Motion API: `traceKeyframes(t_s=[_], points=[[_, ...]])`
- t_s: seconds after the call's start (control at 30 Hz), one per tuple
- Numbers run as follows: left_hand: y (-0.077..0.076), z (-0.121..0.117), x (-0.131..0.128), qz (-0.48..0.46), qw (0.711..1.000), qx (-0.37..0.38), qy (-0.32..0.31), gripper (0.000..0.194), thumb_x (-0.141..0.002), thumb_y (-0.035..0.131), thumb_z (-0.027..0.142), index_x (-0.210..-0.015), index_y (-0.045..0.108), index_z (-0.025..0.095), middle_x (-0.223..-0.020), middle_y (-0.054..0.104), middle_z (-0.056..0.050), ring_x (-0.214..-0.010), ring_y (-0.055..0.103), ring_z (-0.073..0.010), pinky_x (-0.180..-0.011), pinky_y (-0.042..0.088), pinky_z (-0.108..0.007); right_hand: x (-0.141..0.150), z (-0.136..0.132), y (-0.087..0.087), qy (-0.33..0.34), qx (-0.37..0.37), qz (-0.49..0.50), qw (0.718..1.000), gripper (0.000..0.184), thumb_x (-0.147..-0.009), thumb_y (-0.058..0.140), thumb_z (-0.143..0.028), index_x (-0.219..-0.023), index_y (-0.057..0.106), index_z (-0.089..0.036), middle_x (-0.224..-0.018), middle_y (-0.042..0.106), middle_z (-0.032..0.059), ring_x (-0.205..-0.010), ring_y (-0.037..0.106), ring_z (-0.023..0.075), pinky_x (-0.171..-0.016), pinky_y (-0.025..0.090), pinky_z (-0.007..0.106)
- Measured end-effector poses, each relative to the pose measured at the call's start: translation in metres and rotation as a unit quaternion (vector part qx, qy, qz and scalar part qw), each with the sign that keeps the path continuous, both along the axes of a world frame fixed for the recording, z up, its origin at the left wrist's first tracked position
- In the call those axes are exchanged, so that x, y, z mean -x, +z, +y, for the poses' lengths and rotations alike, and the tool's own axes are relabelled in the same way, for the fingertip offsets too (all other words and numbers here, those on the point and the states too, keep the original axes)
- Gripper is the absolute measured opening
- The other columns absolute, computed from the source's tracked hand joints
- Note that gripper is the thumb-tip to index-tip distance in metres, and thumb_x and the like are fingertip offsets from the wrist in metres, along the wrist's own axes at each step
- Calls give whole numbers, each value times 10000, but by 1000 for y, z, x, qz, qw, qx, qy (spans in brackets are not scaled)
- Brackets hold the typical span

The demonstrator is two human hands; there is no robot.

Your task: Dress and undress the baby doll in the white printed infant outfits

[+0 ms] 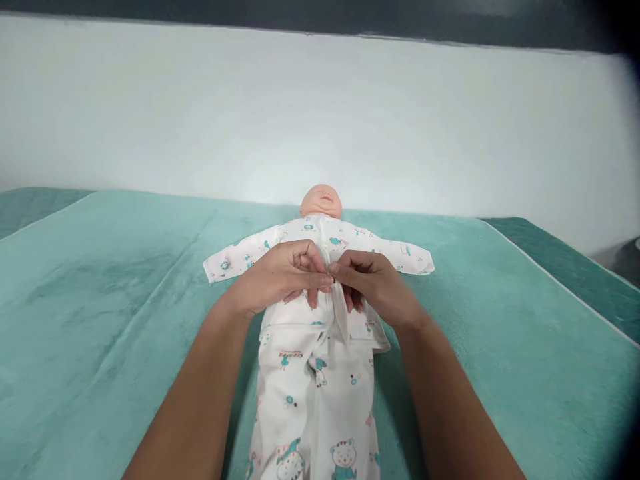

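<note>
A baby doll (321, 200) lies on its back, its head toward the wall. It wears a white printed baby jacket (295, 313) with the sleeves spread to both sides, and white printed trousers (290, 387). At the jacket's front opening, my left hand (290, 270) pinches the cloth edge between thumb and finger. My right hand (373, 277) grips the other front edge right beside it, and the fingertips of both hands nearly meet. Below them the lower jacket front hangs partly folded and parted. Whatever fastener sits between the fingertips is hidden.
A teal blanket (150, 333) with pale seams covers the surface under the doll. Behind it stands a white wall (320, 113) with a dark band along the top. A dark object (627, 263) shows at the right edge.
</note>
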State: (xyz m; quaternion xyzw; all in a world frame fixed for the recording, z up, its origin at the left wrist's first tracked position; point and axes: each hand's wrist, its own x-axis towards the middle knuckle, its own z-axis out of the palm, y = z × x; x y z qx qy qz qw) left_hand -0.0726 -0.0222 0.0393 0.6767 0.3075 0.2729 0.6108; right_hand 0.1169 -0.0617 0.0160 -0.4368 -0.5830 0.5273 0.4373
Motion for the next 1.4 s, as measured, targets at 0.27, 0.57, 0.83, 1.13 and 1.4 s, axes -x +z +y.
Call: traceKeyframes(t_s=[0.27,0.57,0.83,1.13,1.4], points=[[-2,-1,3,21,1000,-8,-15,173,-812,682,321,-842,574,189,-752,684,-42,-620,668,-154,-402,339,-188,-3,1,1,25,33,20,999,348,-876,605,-498,-729,589,-183,-627,648,2,-484,617,117,-426,454,216],[-4,5,13,60,997,-12,44,203,-850,635,391,-877,626,190,-713,669,-39,-573,661,-163,-419,419,-217,-7,1,2,19,59,8,998,222,-873,613,-414,-862,567,-198,-604,660,-18,-417,588,111,-362,412,188],[-4,5,9,108,993,-22,37,161,-833,625,344,-882,655,194,-656,655,-27,-542,643,-160,-421,425,-224,-7,1,-1,34,75,-28,996,229,-849,630,-404,-918,557,-199,-556,652,-25,-345,518,96,-312,343,175],[-2,1,5,152,986,-57,32,89,-820,589,266,-835,639,194,-624,596,23,-491,545,-99,-426,427,-194,-6,0,0,30,72,-37,996,241,-835,659,-410,-910,553,-208,-544,643,-32,-330,499,92,-297,332,169],[0,4,10,114,993,-31,-13,178,-873,598,351,-845,636,180,-720,631,-1,-597,604,-107,-465,418,-193,-6,0,-1,43,64,-24,997,143,-875,594,-330,-935,539,-212,-572,650,-30,-342,512,92,-306,339,163]])
